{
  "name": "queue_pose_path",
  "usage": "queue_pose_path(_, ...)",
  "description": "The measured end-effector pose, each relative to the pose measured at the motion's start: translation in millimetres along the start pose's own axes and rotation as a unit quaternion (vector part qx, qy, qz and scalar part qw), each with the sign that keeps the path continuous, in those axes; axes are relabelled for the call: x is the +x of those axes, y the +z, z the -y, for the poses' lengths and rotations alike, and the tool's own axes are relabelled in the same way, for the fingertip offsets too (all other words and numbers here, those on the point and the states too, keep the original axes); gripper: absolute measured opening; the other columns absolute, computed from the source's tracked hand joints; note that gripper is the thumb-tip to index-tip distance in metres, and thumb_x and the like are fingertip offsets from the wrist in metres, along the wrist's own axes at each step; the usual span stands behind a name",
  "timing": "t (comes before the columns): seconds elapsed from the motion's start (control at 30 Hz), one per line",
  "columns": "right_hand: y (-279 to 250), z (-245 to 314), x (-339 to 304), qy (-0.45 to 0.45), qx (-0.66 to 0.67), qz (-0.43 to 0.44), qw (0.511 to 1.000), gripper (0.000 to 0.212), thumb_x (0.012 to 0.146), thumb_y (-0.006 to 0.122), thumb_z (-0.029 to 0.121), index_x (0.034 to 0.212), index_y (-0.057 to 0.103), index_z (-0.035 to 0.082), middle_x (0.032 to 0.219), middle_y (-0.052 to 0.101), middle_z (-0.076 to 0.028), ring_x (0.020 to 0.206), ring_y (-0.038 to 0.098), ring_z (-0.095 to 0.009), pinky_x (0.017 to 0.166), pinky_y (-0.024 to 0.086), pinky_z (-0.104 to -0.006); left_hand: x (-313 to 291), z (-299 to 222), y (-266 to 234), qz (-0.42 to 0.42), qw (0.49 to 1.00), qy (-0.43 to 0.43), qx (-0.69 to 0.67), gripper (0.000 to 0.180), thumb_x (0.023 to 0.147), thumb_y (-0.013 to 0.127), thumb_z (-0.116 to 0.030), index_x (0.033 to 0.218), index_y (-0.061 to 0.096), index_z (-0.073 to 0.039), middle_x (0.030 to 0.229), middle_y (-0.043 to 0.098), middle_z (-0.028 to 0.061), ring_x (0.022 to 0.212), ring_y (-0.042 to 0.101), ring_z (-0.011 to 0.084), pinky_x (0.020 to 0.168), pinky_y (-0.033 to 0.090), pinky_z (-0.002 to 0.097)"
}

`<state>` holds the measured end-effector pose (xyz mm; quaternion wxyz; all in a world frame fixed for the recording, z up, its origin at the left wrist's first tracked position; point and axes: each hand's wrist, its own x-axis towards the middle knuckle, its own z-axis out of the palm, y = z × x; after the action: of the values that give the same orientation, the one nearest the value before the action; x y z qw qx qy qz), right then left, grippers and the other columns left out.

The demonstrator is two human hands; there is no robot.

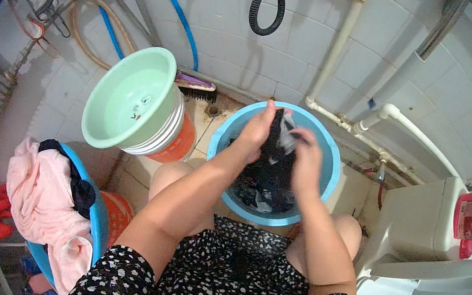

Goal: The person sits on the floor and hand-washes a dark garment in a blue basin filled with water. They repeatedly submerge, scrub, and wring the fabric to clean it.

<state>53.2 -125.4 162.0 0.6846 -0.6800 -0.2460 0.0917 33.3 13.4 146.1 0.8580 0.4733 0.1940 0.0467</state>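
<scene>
A light blue basin (334, 162) stands on the floor between my knees, with dark wet laundry in it. A black cloth (274, 138) with a pale, whitish patch on its right side is raised above the heap. My left hand (257, 129) is closed on its left side, thumb pointing up. My right hand (306, 164), slightly blurred, has its fingers curled against the pale side of the same cloth. The cloth's lower end merges with the black laundry (264, 182), so its full shape is hidden.
Left of the basin, a green basin (105, 100) tilts on stacked white and orange buckets (179, 142). Nearer, a blue tub (100, 219) holds pink fabric (46, 192). A toilet (413, 229) stands at right. Pipes (336, 46) and a blue hose (177, 7) line the wall.
</scene>
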Motion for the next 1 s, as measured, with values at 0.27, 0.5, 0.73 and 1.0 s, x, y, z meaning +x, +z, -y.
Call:
queue_pose_path(0.27,4.0,0.0,27.3,-0.007,-0.309,-0.090,0.947,0.023,0.073,0.062,0.023,0.082,0.060,0.002,0.079,0.062,-0.019,0.073,0.060,-0.039,0.063,0.047,-0.0466,-21.6,16.0,51.1,-0.052,0.971,-0.082,-0.217,0.032,0.093,0.045,-0.036,0.112,0.053,-0.011,0.110,0.057,0.0077,0.102,0.053,0.0216,0.087,0.043,0.0374)
queue_pose_path(0.5,32.1,7.2,0.3,-0.156,-0.268,-0.008,0.951,0.026,0.067,0.067,0.005,0.092,0.059,0.002,0.081,0.061,-0.021,0.084,0.061,-0.038,0.072,0.049,-0.0408,-1.2,41.5,6.4,0.000,0.951,-0.049,-0.305,0.027,0.089,0.052,-0.036,0.082,0.058,-0.011,0.076,0.059,0.0020,0.074,0.056,0.0183,0.068,0.046,0.0367)
queue_pose_path(0.73,-33.6,-35.7,47.8,0.165,0.078,-0.187,0.965,0.020,0.082,0.049,0.009,0.100,0.053,0.001,0.096,0.056,-0.008,0.092,0.052,-0.017,0.084,0.041,-0.0292,-18.7,-10.2,47.4,-0.141,0.973,-0.092,-0.156,0.033,0.088,0.052,-0.042,0.098,0.060,-0.012,0.098,0.063,0.0069,0.090,0.059,0.0240,0.082,0.046,0.0415)
queue_pose_path(1.0,4.7,18.8,9.8,-0.031,-0.255,0.001,0.966,0.028,0.076,0.054,0.000,0.104,0.053,0.004,0.106,0.057,-0.021,0.102,0.054,-0.040,0.086,0.043,-0.0396,-9.9,6.2,41.2,-0.054,0.987,-0.099,-0.112,0.048,0.091,0.043,-0.053,0.106,0.059,-0.011,0.103,0.061,0.0090,0.093,0.058,0.0232,0.085,0.045,0.0384)
